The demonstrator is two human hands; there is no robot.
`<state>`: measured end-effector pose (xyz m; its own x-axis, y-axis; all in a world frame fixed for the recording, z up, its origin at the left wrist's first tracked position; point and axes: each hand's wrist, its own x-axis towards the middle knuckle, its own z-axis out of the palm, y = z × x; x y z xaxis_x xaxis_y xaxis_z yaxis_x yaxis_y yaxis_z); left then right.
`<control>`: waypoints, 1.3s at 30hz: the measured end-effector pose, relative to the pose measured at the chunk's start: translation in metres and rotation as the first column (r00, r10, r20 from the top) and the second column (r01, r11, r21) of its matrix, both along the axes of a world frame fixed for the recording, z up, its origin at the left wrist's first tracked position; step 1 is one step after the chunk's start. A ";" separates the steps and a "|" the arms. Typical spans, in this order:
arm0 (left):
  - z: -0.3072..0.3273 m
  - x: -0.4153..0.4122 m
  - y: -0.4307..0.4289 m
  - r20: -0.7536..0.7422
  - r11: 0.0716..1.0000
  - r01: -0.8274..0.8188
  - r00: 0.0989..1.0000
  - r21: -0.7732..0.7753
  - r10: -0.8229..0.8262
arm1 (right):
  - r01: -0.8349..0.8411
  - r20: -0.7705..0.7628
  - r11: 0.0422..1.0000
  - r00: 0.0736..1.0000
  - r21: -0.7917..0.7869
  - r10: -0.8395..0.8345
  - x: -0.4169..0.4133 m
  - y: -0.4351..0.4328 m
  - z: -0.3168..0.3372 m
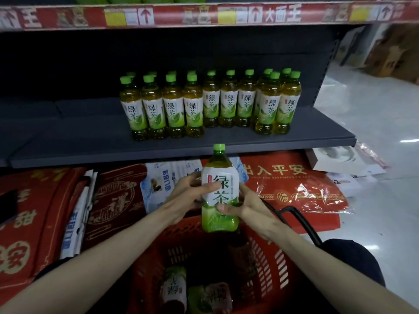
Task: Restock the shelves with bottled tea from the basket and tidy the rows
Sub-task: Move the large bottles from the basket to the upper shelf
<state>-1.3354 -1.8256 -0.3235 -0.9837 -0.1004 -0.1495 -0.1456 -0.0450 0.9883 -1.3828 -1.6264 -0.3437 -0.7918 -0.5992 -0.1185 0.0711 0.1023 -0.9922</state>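
Observation:
A green-tea bottle (220, 177) with a green cap and white-green label is upright in mid-air above the red basket (267, 264). My left hand (188, 196) grips its left side and my right hand (247, 207) grips its right side, thumb across the label. Below it, two more bottles (174, 288) lie in the bottom of the basket. On the dark grey shelf (90, 143) stand several rows of the same bottles (210, 103), labels forward; the left and right groups reach further forward than the middle one.
The shelf's left half holds nothing. An upper shelf with a red price strip (204, 14) hangs overhead. Under the shelf lie red doormats in plastic (292, 184) and blue-white packages (163, 180). White floor and cardboard boxes (390, 55) lie to the right.

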 end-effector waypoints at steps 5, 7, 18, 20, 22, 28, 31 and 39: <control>0.002 0.007 0.007 -0.079 0.993 0.053 0.995 -0.108 -0.062 | 0.042 -0.064 0.999 0.997 -0.027 -0.044 -0.011 0.009 0.015; -0.003 0.014 0.011 -0.062 0.988 0.067 0.995 -0.141 -0.076 | 0.039 -0.081 0.999 0.996 0.000 -0.039 -0.010 0.012 0.015; 0.044 0.020 0.021 -0.152 0.976 0.007 0.988 -0.217 -0.040 | 0.061 -0.159 0.998 0.985 -0.036 -0.066 0.000 0.020 0.059; 0.070 0.017 0.023 -0.198 0.974 0.012 0.978 -0.225 -0.057 | 0.064 -0.203 0.997 0.976 -0.051 -0.073 -0.003 0.021 0.086; 0.100 0.013 0.024 -0.252 0.969 0.018 0.964 -0.245 -0.081 | 0.056 -0.243 0.995 0.967 -0.082 -0.075 -0.007 0.021 0.117; 0.199 -0.003 0.024 -0.426 0.938 -0.020 0.894 -0.345 -0.138 | 0.026 -0.416 0.988 0.905 -0.151 -0.087 -0.021 0.026 0.212; 0.250 -0.010 0.024 -0.481 0.912 -0.047 0.860 -0.408 -0.172 | 0.027 -0.478 0.984 0.871 -0.175 -0.109 -0.031 0.026 0.258; 0.367 -0.054 0.016 -0.596 0.847 -0.152 0.773 -0.509 -0.219 | -0.022 -0.621 0.973 0.773 -0.228 -0.128 -0.072 0.020 0.374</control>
